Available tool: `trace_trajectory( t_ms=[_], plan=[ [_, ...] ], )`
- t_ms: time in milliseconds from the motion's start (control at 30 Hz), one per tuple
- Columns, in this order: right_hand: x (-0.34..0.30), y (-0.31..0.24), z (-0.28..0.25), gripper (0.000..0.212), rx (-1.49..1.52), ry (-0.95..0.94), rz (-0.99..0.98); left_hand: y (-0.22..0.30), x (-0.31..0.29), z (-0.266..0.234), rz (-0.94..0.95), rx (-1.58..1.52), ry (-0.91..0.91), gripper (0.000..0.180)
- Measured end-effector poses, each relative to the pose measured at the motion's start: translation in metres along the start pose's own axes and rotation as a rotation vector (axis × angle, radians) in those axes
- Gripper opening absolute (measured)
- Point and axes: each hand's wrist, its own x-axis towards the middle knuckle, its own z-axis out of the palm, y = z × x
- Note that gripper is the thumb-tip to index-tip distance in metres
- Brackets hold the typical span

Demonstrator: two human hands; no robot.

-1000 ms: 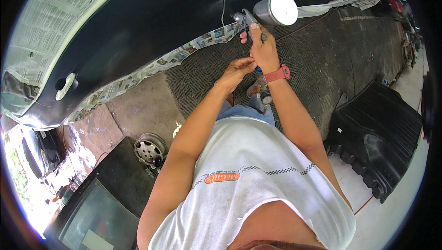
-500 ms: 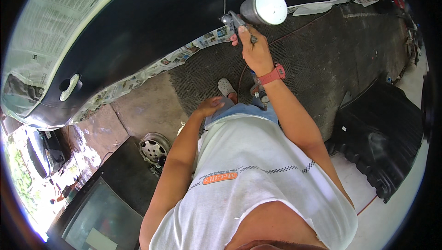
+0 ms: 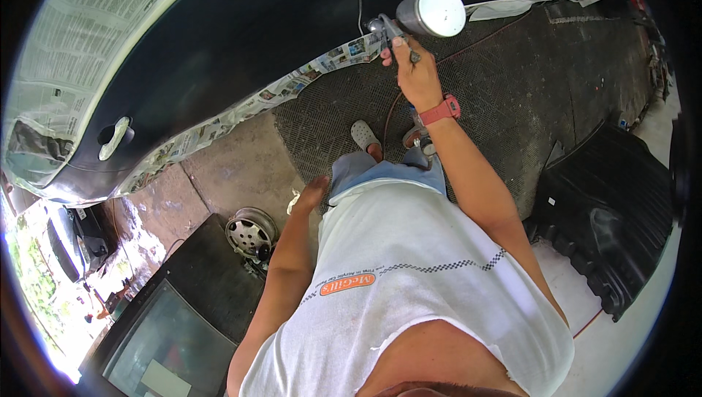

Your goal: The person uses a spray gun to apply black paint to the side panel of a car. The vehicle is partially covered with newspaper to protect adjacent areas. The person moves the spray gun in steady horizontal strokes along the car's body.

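Note:
My right hand (image 3: 418, 79) is wrapped round the grip of a spray gun (image 3: 391, 30), with a red watch (image 3: 442, 110) on that wrist. A round paint cup (image 3: 433, 12) with a white lid sits on the gun, tilted. The gun's nozzle end is close to the lower part of a dark car door panel (image 3: 241, 39); a gap between them cannot be made out. My left hand (image 3: 315, 191) hangs beside my hip, seen edge-on, its fingers loosely extended and nothing visible in them.
Newspaper masking (image 3: 300, 79) runs along the panel's lower edge. A hose (image 3: 390, 115) lies on the dark mat (image 3: 497, 82) by my feet. Left of me are a wheel (image 3: 251, 232) and a dark panel with glass (image 3: 168, 338); a black plastic liner (image 3: 603, 207) lies at right.
The spray gun and my right hand have moved slightly right in the picture. My left hand has swung down and left, away from the front of my shorts. The view has shifted a little.

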Motion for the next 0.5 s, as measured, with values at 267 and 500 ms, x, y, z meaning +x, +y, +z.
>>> trace_trajectory(
  t_ms=[267,500],
  plan=[
    [0.002,0.024,-0.007,0.053,-0.061,0.054,0.003,0.05,0.015,0.006,0.055,-0.046,0.056,0.064],
    [-0.014,0.051,0.017,0.048,-0.052,-0.055,-0.185,0.021,0.031,-0.002,0.015,-0.037,0.039,0.065]
  ],
)
